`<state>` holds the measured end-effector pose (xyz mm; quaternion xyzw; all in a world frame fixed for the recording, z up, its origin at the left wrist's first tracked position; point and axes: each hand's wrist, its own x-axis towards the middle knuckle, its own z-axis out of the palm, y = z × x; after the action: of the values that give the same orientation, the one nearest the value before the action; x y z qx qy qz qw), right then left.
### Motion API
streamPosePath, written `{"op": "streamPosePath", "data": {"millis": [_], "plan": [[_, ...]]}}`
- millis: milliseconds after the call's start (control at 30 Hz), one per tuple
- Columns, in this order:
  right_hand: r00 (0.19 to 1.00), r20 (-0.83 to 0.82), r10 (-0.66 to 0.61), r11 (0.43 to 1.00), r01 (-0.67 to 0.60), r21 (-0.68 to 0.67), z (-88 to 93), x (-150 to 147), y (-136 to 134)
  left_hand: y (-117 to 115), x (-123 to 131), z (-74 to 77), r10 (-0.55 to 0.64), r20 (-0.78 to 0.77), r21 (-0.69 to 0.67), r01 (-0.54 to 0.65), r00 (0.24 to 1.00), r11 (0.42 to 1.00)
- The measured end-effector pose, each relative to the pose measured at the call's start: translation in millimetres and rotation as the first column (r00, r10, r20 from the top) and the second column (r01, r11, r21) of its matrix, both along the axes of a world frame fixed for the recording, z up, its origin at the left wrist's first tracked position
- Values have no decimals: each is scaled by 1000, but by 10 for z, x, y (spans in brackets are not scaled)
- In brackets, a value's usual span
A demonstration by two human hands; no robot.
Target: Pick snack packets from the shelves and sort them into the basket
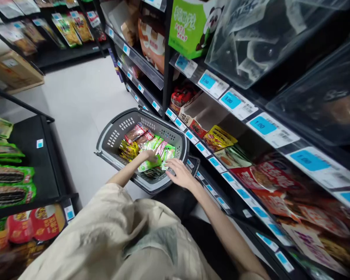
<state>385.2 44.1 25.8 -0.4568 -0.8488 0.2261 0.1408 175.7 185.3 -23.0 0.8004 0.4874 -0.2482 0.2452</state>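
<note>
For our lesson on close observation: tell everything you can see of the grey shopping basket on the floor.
The grey shopping basket looks plastic, with slotted walls and a broad rounded rim. It stands upright on the pale floor beside the dark shelves. It holds flat snack packets, red, yellow and green. The left hand reaches in onto a green packet; the right hand rests at its near rim.

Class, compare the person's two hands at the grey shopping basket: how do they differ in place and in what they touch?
The left hand reaches inside the basket, resting on green snack packets; the right hand lies at the near rim, fingers spread, gripping nothing. Both are bare.
</note>
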Motion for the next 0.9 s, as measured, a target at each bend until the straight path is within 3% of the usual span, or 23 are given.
{"op": "streamPosePath", "data": {"millis": [100, 167, 267, 367, 567, 700, 800, 900], "plan": [[1000, -19, 4, 998, -3, 69, 184, 239, -431, -5, -25, -294, -30, -57, -77, 26, 998, 997], [997, 7, -72, 996, 71, 57, 211, 468, -741, 31, -19, -457, -53, -65, -102, 46, 996, 994], [961, 58, -269, 962, 267, 52, 95, 764, -1085, 29, 23, -629, -85, -64, -113, 77, 994, 991], [940, 89, -330, 944, 327, 51, -52, 833, -1210, -5, 61, -690, -135, -39, -103, 131, 990, 986], [961, 76, -267, 963, 268, -5, 21, 552, -1156, 83, 61, -601, -329, 75, -68, 334, 941, 940], [962, 89, -259, 965, 262, -23, 49, 527, -1206, 207, 80, -462, -395, 147, 14, 398, 907, 917], [955, 87, -282, 958, 286, -35, 11, 540, -1265, 280, 102, -285, -430, 201, 116, 414, 880, 903], [932, 28, -361, 930, 362, -70, -15, 504, -1302, 254, 95, 9, -487, 249, 220, 440, 837, 870]]}}
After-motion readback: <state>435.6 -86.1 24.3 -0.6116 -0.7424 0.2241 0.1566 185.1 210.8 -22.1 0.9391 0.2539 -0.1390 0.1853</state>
